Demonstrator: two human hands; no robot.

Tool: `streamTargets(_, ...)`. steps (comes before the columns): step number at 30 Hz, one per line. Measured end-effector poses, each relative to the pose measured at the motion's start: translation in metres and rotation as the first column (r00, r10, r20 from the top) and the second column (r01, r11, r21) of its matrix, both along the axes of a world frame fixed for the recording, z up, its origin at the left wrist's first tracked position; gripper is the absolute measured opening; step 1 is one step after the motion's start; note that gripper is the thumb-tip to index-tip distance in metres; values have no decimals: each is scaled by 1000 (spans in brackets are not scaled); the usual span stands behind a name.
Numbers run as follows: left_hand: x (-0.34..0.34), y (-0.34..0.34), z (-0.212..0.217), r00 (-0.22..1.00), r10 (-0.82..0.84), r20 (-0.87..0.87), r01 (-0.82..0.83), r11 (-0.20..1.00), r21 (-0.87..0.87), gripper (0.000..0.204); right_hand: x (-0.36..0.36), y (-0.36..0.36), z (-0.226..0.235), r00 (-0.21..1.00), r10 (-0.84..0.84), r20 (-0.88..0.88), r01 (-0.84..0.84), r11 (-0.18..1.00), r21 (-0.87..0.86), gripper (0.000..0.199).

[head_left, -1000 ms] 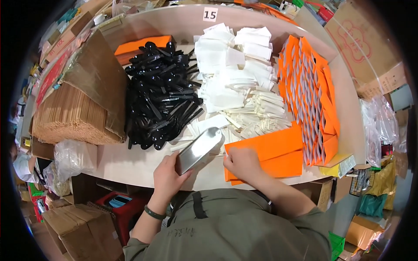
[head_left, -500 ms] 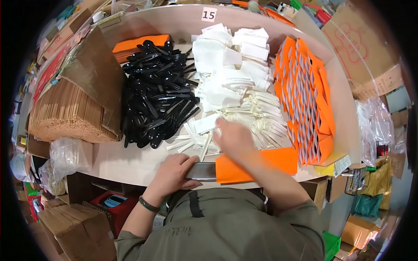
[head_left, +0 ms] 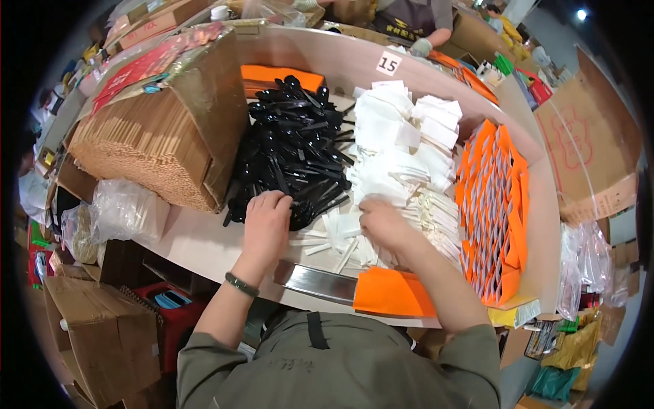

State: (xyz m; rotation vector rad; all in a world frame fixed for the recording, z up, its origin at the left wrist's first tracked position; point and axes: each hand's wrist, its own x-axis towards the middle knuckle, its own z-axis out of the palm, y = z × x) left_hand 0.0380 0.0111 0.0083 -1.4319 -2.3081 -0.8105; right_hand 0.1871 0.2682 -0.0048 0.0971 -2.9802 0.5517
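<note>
The left hand [head_left: 266, 221] rests palm-down, fingers curled, on the near edge of the pile of black plastic spoons [head_left: 293, 153]; whether it grips one cannot be determined. The spoons are glossy black, narrow-handled, with oval bowls. They lie heaped in mixed directions, but most long axes run from near-left to far-right across the table [head_left: 204, 245]. The right hand [head_left: 385, 221] is closed loosely over the small white paper packets [head_left: 340, 235], long thin strips scattered just right of the spoon pile, mostly angled near-left to far-right. Beyond them sits a stack of folded white napkins [head_left: 402, 136]. At the near table edge, between the forearms, lies a flat steel tray [head_left: 313, 281], its long axis left to right, touching an orange envelope [head_left: 392, 293]. More orange envelopes [head_left: 494, 204] stand in rows at right. A cardboard box of wooden chopsticks [head_left: 150, 146] lies at far left.
</note>
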Motion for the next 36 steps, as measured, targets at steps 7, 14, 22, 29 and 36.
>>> streamTargets(7, -44, -20, -19, 975, 79, 207, -42, 984, -175, 24, 9, -42, 42, 981, -68, -184, 78, 996, 45, 10)
streamTargets(14, -52, 3, -1, 961, 47, 272, -20, 995, -102, 13, 49, -128, 9, 983, -174, 58, 182, 898, -401, 8)
streamTargets(22, -1, 7, 6, 850, -100, 518, -48, 963, 265, 15, 53, -133, 34, 926, -200, 320, 372, 338, -865, 8)
streamTargets(29, 51, -31, 2, 854, -17, 521, -34, 996, 87, 15, 73, -131, 11, 977, -96, -190, 62, 982, -177, 7)
streamTargets(36, 94, -51, -14, 770, 92, 631, 95, 962, -256, 31, 65, -140, 9, 973, -227, 38, 208, 802, -560, 7)
